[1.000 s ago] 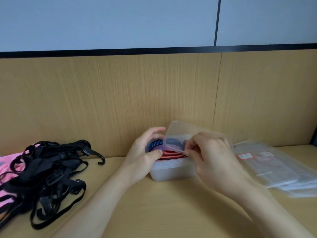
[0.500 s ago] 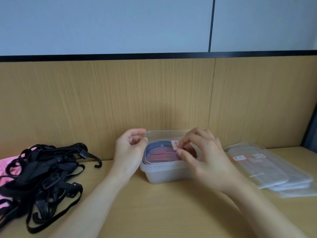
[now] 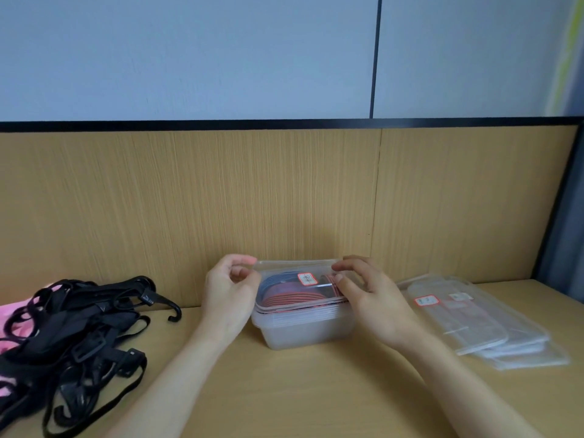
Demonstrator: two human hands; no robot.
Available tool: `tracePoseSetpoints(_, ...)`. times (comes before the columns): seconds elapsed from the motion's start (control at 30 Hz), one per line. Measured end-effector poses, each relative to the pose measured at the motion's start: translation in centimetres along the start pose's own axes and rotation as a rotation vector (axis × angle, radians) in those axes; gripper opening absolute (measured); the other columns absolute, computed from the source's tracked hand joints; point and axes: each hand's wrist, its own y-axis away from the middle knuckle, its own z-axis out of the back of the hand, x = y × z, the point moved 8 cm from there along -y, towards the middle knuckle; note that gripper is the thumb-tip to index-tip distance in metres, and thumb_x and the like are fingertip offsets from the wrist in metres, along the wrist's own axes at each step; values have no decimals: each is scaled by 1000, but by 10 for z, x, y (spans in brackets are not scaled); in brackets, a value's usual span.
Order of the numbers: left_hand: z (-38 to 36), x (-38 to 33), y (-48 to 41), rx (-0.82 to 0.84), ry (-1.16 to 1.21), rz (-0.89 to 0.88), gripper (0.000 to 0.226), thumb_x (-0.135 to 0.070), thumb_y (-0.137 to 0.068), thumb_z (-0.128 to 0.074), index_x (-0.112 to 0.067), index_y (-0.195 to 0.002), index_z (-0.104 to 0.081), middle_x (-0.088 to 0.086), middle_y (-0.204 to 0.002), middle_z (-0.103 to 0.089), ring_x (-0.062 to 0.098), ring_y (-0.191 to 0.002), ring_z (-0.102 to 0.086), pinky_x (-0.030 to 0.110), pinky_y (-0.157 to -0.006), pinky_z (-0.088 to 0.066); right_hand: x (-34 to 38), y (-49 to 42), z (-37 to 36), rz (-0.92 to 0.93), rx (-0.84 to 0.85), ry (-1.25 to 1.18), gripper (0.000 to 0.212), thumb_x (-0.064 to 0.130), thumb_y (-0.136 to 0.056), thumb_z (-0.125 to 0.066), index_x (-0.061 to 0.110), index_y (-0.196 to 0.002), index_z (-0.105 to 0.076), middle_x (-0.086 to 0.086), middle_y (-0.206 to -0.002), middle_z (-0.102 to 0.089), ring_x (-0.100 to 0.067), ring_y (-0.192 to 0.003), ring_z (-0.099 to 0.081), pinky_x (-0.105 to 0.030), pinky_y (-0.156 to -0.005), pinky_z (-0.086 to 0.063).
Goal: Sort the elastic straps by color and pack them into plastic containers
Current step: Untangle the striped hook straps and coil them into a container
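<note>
Container (image 3: 303, 331) between left grip (image 3: 230, 290) and right grip (image 3: 374, 300)

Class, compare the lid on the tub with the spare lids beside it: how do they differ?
The lid on the tub covers coiled straps, held by left hand and right hand; the spare lids lie untouched on the desk. The lid is single; the spare lids are stacked. Both are clear, labelled plastic.

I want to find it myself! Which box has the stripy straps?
Follow the wooden wall panel down to the desk. The clear tub sits between the left hand and right hand. Unlike the flat lids beside it, it holds red and blue straps.
</note>
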Motion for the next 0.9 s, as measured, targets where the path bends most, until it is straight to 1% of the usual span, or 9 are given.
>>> tracePoseSetpoints(0.13, 2, 1, -3, 16, -53, 11, 19, -4, -89, -62, -21, -94, -70, 1, -90, -66, 10, -81, -60, 27, -73, -49, -4, 0, -5, -12, 11, 8, 22, 34, -101, -56, 29, -120, -65, 31, -116, -49, 12, -106, -46, 8, -85, -24)
tracePoseSetpoints(0.2, 2, 2, -5, 27, -89, 22, 16, -5, -90, -63, -18, -95, -71, 3, -96, -66, 15, -88, -62, 32, -81, -51, -4, 0, -6, -16, 15, 12, 24, 34, -102, -55, 29, -123, -65, 28, -123, -50, 4, -119, -46, 6, -88, -23)
tracePoseSetpoints(0.27, 1, 4, -6, 45, -110, 36, 14, -6, -91, -63, -17, -95, -71, 2, -98, -67, 18, -93, -63, 33, -84, -51, -5, 0, -7, -19, 30, 23, 28, 35, -103, -54, 29, -128, -65, 20, -136, -50, -2, -133, -43, -5, -100, -25)
tracePoseSetpoints(0.33, 0, 6, -6, 71, -112, 53, 15, -6, -92, -62, -17, -95, -72, 1, -96, -69, 18, -93, -65, 32, -83, -52, -4, 0, -8, -22, 42, 41, 32, 36, -103, -53, 29, -133, -63, 13, -148, -47, -3, -140, -39, -15, -107, -24)
tracePoseSetpoints(0.53, -2, 5, -5, 113, -122, 53, 20, -7, -95, -60, -21, -94, -74, 2, -93, -72, 18, -90, -69, 29, -77, -54, -4, 0, -9, -22, 49, 75, 34, 38, -103, -52, 30, -135, -61, 11, -153, -45, -4, -143, -37, -16, -106, -22)
tracePoseSetpoints(0.7, -7, -1, -4, 215, -193, -10, 33, -3, -100, -50, -24, -103, -76, -11, -106, -70, -1, -100, -63, 1, -69, -43, -3, 1, -8, -13, 62, 113, 36, 39, -103, -51, 30, -137, -60, 12, -152, -45, -3, -140, -38, -9, -98, -21)
tracePoseSetpoints(0.8, -13, -2, -3, 289, -211, -27, 38, -1, -104, -44, -20, -111, -76, -15, -121, -65, -11, -105, -55, -7, -76, -36, -3, 0, -9, -13, 89, 164, 39, 41, -104, -47, 31, -141, -57, 13, -156, -41, -3, -143, -34, -10, -99, -20)
tracePoseSetpoints(0.83, -14, -3, -2, 308, -215, -27, 35, -3, -104, -45, -20, -114, -75, -14, -124, -64, -7, -108, -56, -5, -80, -36, -3, 0, -9, -18, 100, 176, 40, 42, -104, -46, 33, -142, -55, 13, -157, -39, -4, -144, -32, -13, -102, -20)
tracePoseSetpoints(0.9, -18, -3, 0, 348, -226, -26, 29, -11, -103, -52, -22, -121, -71, -12, -128, -63, 4, -118, -56, 12, -98, -42, -3, 0, -9, -23, 125, 199, 41, 44, -104, -43, 35, -143, -53, 13, -159, -36, -6, -146, -31, -19, -108, -23)
